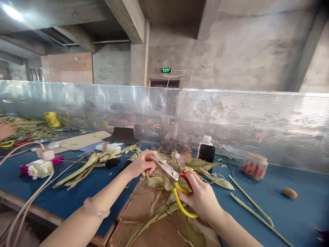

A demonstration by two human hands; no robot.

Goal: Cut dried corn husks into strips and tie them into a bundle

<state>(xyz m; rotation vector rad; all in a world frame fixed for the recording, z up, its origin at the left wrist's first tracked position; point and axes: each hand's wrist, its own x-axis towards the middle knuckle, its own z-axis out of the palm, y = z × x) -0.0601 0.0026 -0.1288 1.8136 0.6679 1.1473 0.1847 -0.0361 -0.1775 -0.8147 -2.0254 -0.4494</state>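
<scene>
1. The right hand [203,199] grips a pair of steel-bladed scissors with red and yellow loop handles [177,185], fingers through the loops; the blades point up and left toward the other hand, seemingly so the tip meets what is held there
2. The left hand [142,164] is closed in a pinch on a small pale bit of dried plant stalk [157,158], held right at the blade tip, above the board, probably to keep it steady and in sight
3. A heap of dry, yellow-green long leaves and stems [164,181] lies under both hands on a brown cardboard sheet [144,212], which rests on the blue-covered worktable [295,212]; the sheet appears to serve as a catch surface for the trimmings
4. A dark glass bottle with a white cap [206,150] stands just behind the heap, and a small clear jar with red print [255,165] lies on its side well to the right
5. A pale translucent bangle [96,208] sits on the left forearm
6. Hard to make out: whether the blades are parted or closed, since they are seen almost edge-on; what exactly the left fingers pinch
7. The perforated metal screen [231,120] blurs whatever is behind it; another person's hand [6,130] is cut off at the left edge
</scene>
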